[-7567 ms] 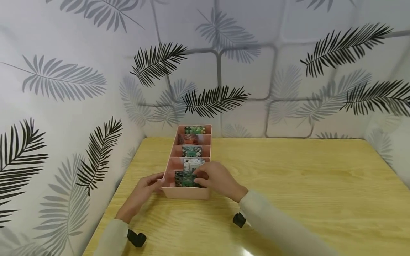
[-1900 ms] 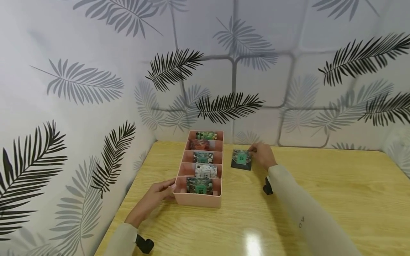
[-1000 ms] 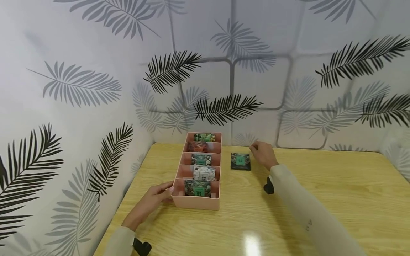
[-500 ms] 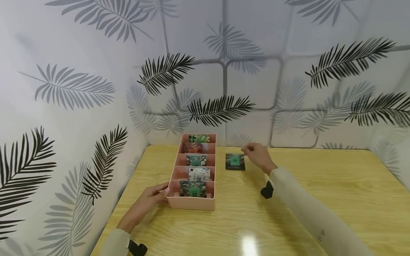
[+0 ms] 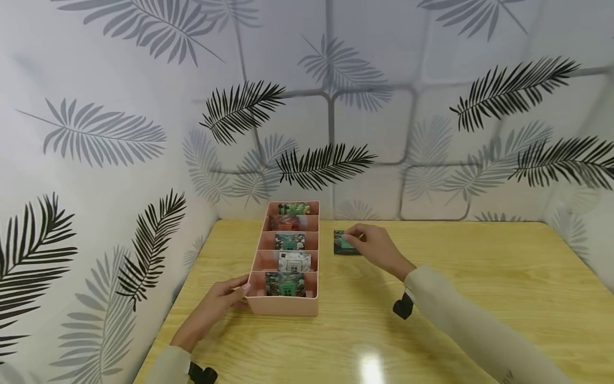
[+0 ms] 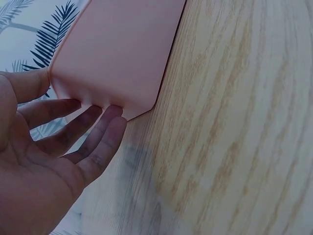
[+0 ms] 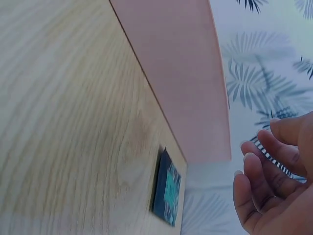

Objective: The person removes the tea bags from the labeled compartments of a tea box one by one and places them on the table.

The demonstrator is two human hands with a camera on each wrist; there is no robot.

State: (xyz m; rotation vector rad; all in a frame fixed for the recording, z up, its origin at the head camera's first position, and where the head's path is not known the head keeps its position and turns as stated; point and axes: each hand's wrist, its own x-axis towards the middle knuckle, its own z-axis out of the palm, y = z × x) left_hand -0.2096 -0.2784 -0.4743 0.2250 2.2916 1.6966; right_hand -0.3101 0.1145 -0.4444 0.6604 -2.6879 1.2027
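Observation:
A pink box with several compartments [image 5: 283, 305] stands on the table, a flat printed sachet in each compartment. The nearest is a dark green sachet [image 5: 285, 284]; behind it is a white sachet [image 5: 295, 262]. My left hand [image 5: 215, 309] holds the box's near left corner, thumb at the rim [image 6: 50, 73] and fingertips against the outer wall. A dark sachet with a green label [image 7: 167, 191] lies flat on the table right of the box. Over it hovers my right hand [image 5: 379, 249], fingers loosely bent, nothing between them; in the head view it partly hides that sachet.
The wooden table [image 5: 455, 298] stretches to the right of the box. A wall covering with leaf prints [image 5: 374, 128] closes off the back and the left side.
My right hand was at the front compartment, then at the dark sachet on the table. It has let go of that sachet and moved toward the box. My left hand keeps its hold.

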